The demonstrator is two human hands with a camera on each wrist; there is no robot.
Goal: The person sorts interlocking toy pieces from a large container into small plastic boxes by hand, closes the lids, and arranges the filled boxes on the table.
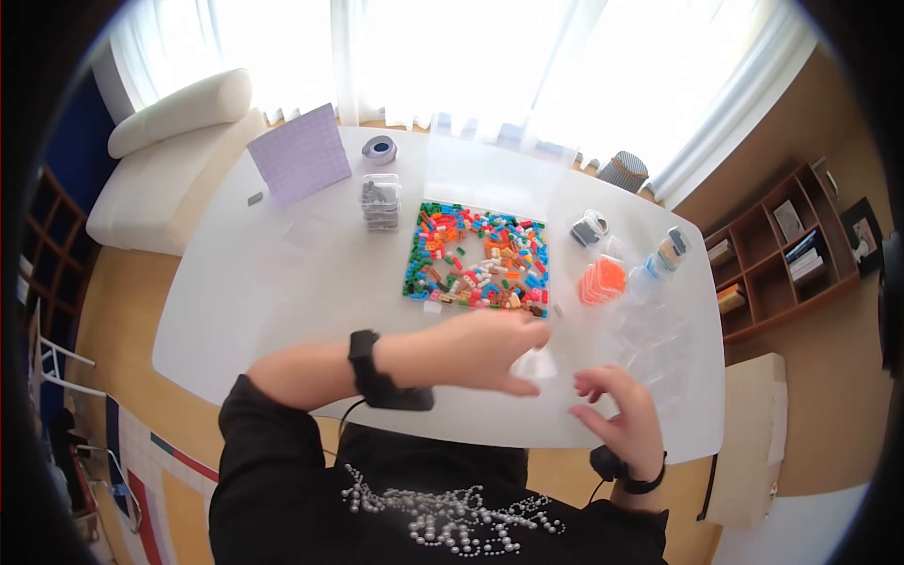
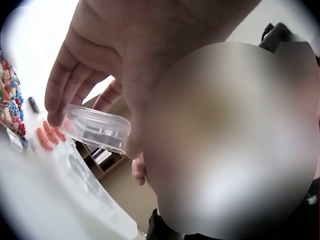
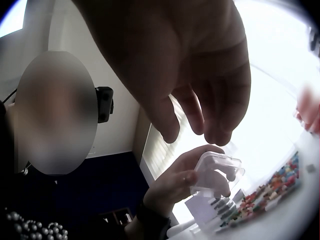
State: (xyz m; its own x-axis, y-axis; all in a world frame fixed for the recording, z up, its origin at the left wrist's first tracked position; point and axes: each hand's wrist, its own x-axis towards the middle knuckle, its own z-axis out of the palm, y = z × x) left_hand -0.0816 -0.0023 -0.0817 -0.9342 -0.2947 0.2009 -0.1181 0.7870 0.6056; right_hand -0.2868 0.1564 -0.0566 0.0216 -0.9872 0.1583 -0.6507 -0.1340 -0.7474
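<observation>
A small clear plastic box (image 2: 97, 127) is pinched between the thumb and fingers of the left hand (image 1: 461, 350); the left wrist view shows it close up, with no contents that I can make out. In the right wrist view the same clear box (image 3: 215, 172) sits in the left hand (image 3: 172, 182), below the right hand's fingertips. My right hand (image 1: 620, 414) hangs to the right of it, fingers loosely bent, holding nothing. Beyond the left hand lies a tray of colourful small bricks (image 1: 477, 254).
Orange-filled boxes (image 1: 603, 281), clear containers (image 1: 659, 330) and a white-rimmed jar (image 1: 590, 227) stand on the right. Stacked grey-filled boxes (image 1: 380, 202), a tape roll (image 1: 379, 149) and a purple sheet (image 1: 301, 155) are at the back left of the white table (image 1: 245, 301).
</observation>
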